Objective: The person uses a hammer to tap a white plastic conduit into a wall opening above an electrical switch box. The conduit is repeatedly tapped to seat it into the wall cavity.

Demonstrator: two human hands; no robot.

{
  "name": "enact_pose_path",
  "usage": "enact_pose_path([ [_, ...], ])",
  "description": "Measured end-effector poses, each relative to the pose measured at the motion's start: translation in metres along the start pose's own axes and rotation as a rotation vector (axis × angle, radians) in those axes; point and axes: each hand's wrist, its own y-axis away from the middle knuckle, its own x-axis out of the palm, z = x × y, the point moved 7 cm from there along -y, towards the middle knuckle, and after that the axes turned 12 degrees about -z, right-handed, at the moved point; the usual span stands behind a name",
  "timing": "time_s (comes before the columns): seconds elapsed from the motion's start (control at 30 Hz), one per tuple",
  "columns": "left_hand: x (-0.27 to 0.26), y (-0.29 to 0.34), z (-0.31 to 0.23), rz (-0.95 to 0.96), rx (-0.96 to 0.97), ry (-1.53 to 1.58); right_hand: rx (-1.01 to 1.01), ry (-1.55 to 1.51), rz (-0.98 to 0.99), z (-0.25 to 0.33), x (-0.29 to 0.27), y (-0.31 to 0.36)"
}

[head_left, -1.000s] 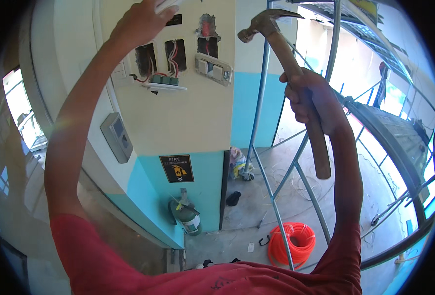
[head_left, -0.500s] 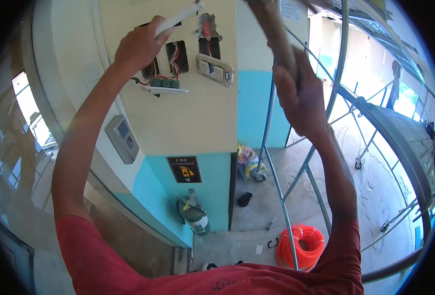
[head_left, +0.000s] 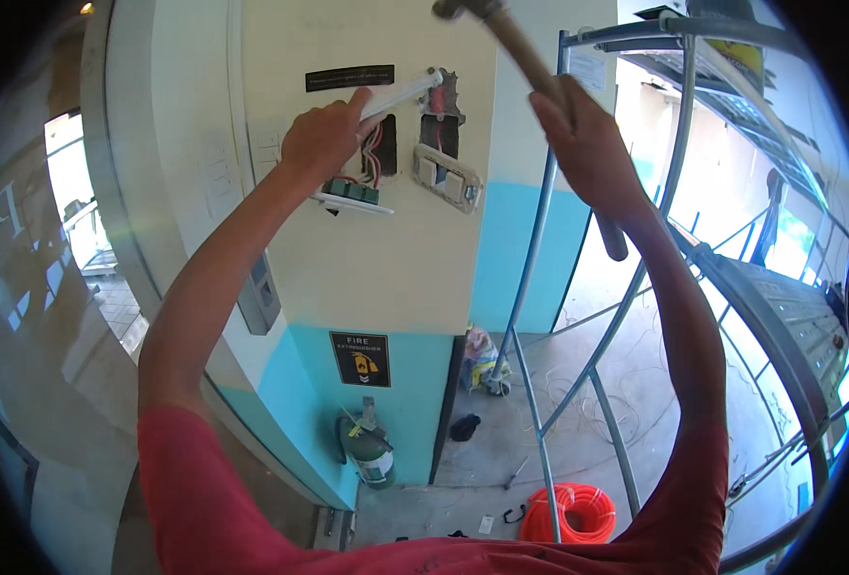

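Note:
My left hand (head_left: 324, 139) is closed around a pale, narrow chisel (head_left: 400, 97), whose far tip meets the wall at the left edge of a rough chipped hole (head_left: 449, 96). Raised to the right, my right hand (head_left: 587, 153) grips the wooden handle of a hammer (head_left: 522, 48); its metal head is near the top edge, apart from the chisel. Below the hole, a two-switch plate (head_left: 446, 179) hangs tilted from a wall box. Under my left hand, a second switch plate with green-backed modules (head_left: 355, 192) dangles on red and white wires (head_left: 376, 153).
Metal scaffolding (head_left: 536, 254) stands close on the right. On the lower wall are a fire extinguisher (head_left: 369, 452) and its black sign (head_left: 360, 359). An orange coil of tubing (head_left: 566, 513) lies on the floor by the scaffold. A grey wall device (head_left: 259, 299) sits below my left forearm.
The chisel tip has shifted down from above the chipped hole to its left edge. The hammer's head has come into view, and its handle is tilted farther left. The whole view has shifted.

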Motion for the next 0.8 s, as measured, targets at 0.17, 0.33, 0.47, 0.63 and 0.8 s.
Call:
enact_pose_path([
  [0.17, -0.014, -0.010, 0.019, -0.165, -0.099, 0.215, -0.076, -0.162, -0.232, 0.020, -0.045, 0.006],
  [0.33, -0.001, -0.010, 0.022, -0.066, -0.194, 0.395, -0.100, -0.181, -0.235, 0.032, -0.038, 0.013],
  [0.47, -0.002, -0.011, 0.015, -0.085, -0.079, 0.305, -0.208, -0.182, -0.259, 0.044, -0.038, 0.018],
  [0.63, -0.003, -0.011, 0.014, -0.116, -0.010, 0.243, -0.268, -0.227, -0.319, 0.037, -0.022, 0.024],
  [0.8, -0.001, -0.017, 0.015, -0.137, 0.066, 0.181, 0.098, 0.036, 0.074, -0.016, 0.041, 0.010],
])
